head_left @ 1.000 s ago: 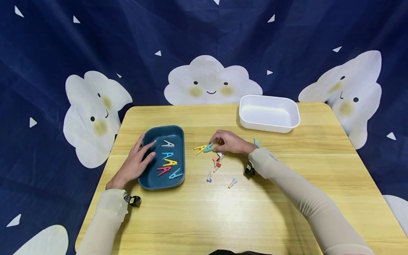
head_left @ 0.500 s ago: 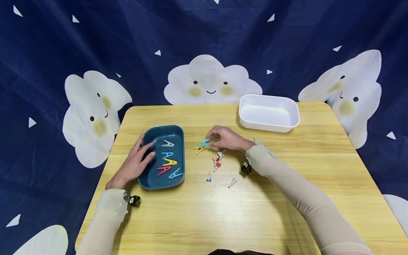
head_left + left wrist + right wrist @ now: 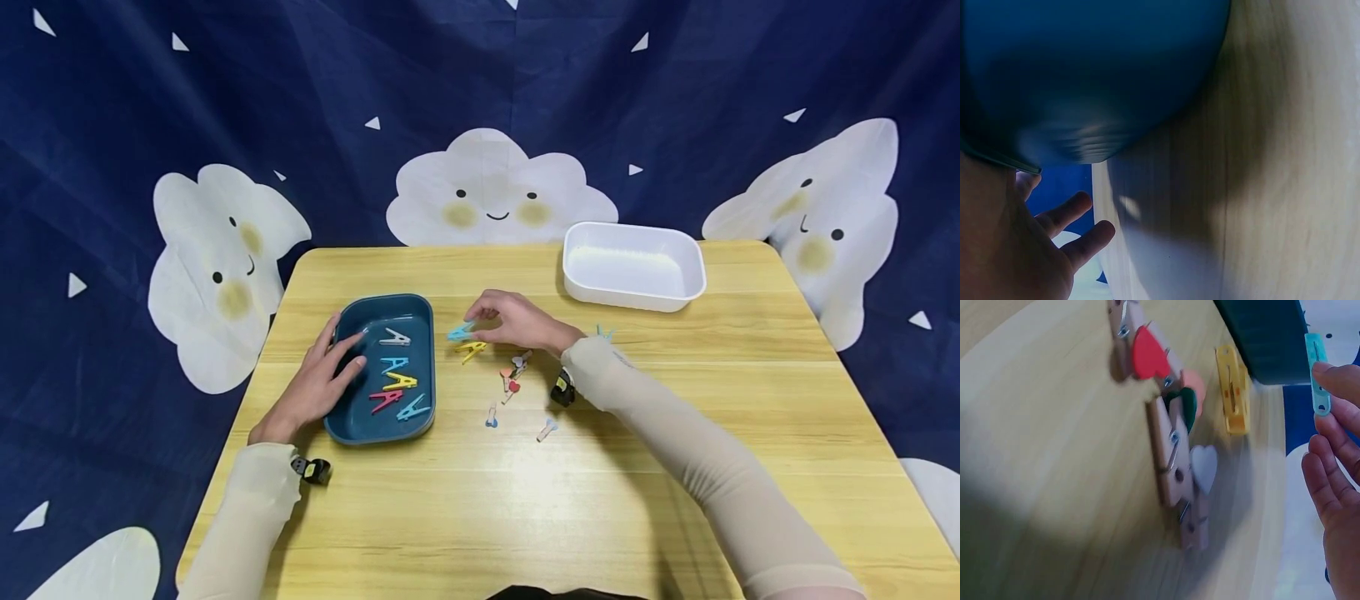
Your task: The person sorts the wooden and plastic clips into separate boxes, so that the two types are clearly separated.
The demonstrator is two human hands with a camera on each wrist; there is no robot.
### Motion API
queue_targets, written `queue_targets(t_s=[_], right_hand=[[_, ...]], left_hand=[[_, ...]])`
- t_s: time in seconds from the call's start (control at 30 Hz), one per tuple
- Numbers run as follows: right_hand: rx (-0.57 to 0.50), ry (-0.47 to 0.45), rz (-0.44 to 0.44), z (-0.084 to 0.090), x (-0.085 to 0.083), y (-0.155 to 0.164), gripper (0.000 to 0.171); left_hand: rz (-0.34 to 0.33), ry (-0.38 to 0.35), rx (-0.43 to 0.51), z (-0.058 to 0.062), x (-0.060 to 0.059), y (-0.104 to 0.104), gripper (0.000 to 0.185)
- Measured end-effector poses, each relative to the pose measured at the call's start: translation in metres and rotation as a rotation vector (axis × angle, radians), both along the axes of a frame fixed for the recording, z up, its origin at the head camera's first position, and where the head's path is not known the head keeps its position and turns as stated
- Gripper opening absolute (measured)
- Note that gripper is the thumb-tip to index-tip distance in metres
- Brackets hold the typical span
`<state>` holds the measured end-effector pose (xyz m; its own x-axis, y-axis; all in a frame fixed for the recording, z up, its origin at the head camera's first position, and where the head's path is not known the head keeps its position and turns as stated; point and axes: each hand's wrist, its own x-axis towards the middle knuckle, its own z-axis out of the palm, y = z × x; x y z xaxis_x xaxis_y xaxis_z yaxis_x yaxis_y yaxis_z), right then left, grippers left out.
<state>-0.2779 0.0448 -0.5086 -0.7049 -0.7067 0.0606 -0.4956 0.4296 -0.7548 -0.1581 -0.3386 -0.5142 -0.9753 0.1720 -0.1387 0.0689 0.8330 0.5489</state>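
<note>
Across the whole scene, a counter (image 3: 420, 517) of pale yellow wood grain, smooth enough for a patch of glare. Toward the left, a teal tub (image 3: 367, 429), glossy and round-cornered, with plastic-looking pegs in a loose column inside: white peg (image 3: 394, 337), blue peg (image 3: 394, 365), yellow peg (image 3: 401, 382), red peg (image 3: 386, 401), pale-blue peg (image 3: 412, 409) — all splayed into an A. Farther back and to the right, a white tub (image 3: 633, 267), smooth-walled, rounded at the corners.

On the counter just right of the teal tub, a spare yellow peg (image 3: 1232, 394). Near it, a cluster of wooden clips (image 3: 1172, 456), flat-sided, with thin metal springs and a red heart (image 3: 1150, 353), a green heart (image 3: 1190, 407) and a white heart (image 3: 1204, 467). Closer to the front, two loose clips (image 3: 491, 417), blue at one end, well apart. Behind, dark blue cloth (image 3: 330, 75), softly creased, printed with clouds and triangles.

At the right hand (image 3: 517, 321), fingers drawn narrow, pinching a turquoise peg (image 3: 460, 332) against the thumb — near the teal tub's right side, just behind the spare yellow peg. At the left hand (image 3: 322, 379), fingers wide and fairly straight, resting over the teal tub's left rim.
</note>
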Motion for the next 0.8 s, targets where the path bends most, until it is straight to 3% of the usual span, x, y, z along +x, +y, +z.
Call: queue_targets(t_s=[0.5,0.8], right_hand=[[-0.068,-0.049,0.036,0.012,0.004,-0.034,0.023],[-0.041,-0.036,0.088,0.015,0.009,-0.054,0.026]], left_hand=[[-0.001,0.003,-0.007,-0.001,0.001,0.0,0.066],[0.0,0.002,-0.009,-0.001,0.001,0.0,0.066]])
